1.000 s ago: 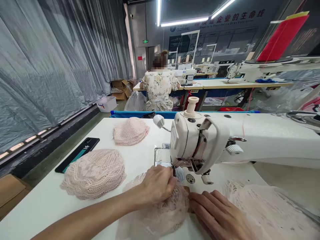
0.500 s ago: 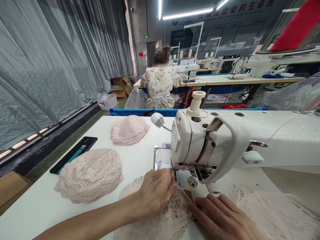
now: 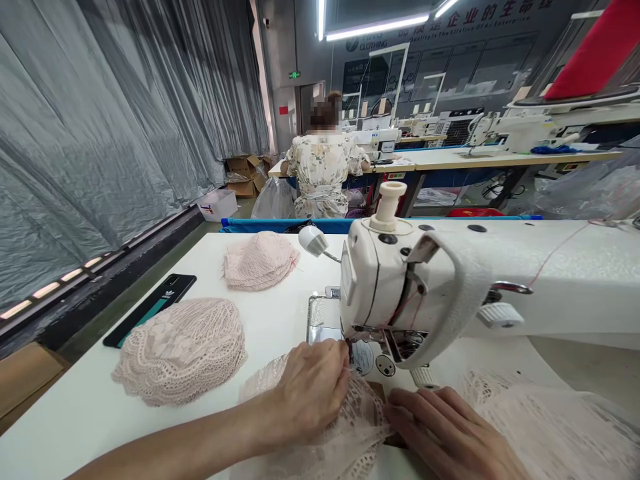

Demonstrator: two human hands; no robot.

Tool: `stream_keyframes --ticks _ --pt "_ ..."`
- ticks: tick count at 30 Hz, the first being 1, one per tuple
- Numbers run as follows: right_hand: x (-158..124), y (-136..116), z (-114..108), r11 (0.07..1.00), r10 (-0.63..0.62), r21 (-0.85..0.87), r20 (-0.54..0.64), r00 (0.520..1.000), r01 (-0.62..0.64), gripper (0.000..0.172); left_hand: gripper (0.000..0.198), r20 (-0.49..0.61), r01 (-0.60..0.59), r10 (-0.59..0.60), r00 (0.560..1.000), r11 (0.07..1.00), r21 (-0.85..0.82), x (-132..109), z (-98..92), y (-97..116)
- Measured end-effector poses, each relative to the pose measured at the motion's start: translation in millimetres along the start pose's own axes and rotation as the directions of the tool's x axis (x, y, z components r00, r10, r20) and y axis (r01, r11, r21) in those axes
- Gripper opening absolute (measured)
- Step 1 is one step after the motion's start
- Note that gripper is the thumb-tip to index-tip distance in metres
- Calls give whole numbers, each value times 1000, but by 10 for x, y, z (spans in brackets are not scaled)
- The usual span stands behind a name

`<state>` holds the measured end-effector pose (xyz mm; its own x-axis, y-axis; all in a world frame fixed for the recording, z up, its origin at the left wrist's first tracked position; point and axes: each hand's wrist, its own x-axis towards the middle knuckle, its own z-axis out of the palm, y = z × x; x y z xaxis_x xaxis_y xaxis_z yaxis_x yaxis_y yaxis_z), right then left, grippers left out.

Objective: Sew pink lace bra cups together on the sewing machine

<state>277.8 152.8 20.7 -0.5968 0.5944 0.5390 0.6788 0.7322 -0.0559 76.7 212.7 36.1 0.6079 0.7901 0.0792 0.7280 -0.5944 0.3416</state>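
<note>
A white sewing machine [image 3: 395, 287] stands over the white table. My left hand [image 3: 315, 383] is closed on pale pink lace fabric [image 3: 357, 420], its fingertips right by the needle area, which the hand and machine head hide. My right hand [image 3: 445, 427] lies at the right edge of the same lace, its fingers bent and pressed together on the cloth. Sheer mesh stretches between both hands. Beyond my left forearm sits a stack of pink lace pieces [image 3: 183, 353], and farther back rests a pile of pink lace cups [image 3: 260, 260].
A black and teal phone [image 3: 150, 310] lies partly under the lace stack. More pale lace [image 3: 560, 420] spreads at the right under the machine arm. Ahead, a co-worker [image 3: 323, 167] in a floral top sits at another sewing table [image 3: 450, 158]. A grey curtain [image 3: 115, 120] hangs at the left.
The lace edge by my right hand has shifted slightly, and the mesh there is drawn into folds. My left hand stays by the needle area. The view has moved a little.
</note>
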Motion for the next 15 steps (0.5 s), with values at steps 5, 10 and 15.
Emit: stream_keyframes --ticks 5,10,15 --pt "-23 31 143 996 -84 20 -167 982 89 46 15 -9 -15 15 1000 999 46 -16 24 4" --pt "20 60 64 993 -121 -17 -90 989 120 50 13 -26 -24 26 999 999 42 -24 58 -18" --pt "44 71 78 996 -86 6 -44 995 87 48 12 -63 -34 37 997 998 58 -28 74 -18"
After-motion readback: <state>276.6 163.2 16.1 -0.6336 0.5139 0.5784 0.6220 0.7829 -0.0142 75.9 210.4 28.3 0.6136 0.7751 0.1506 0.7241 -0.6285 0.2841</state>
